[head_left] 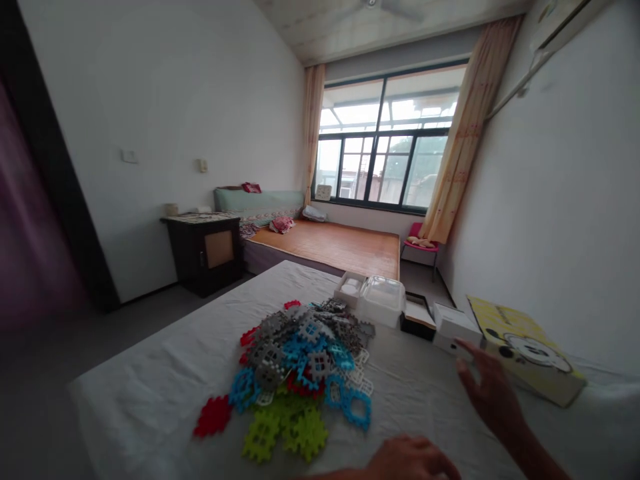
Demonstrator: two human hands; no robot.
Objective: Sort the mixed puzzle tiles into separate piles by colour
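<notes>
My right hand (493, 390) is open, fingers stretched out, nothing in them that I can see. The tips overlap the near bottom edge of the white box (457, 325), and honestly can't tell if they're touching it or just in front. My left hand (407, 460) is cut off at the bottom, so no clue whether those fingers are open or closed.

Main worry: a clumsy poke from the right fingers could shove the white box into the open black box (416, 327) just left of it, or bump the yellow box (530, 353) to their right. Past the black one there's a clear-lidded tub (383, 300), contents too hazy to read.

Ahead and left of my left fingers is the pile of plastic tiles (305, 353). Looks loosely heaped, so a careless brush might send some sliding over the wrinkled cloth (165, 373). Bottom tiles are buried.
</notes>
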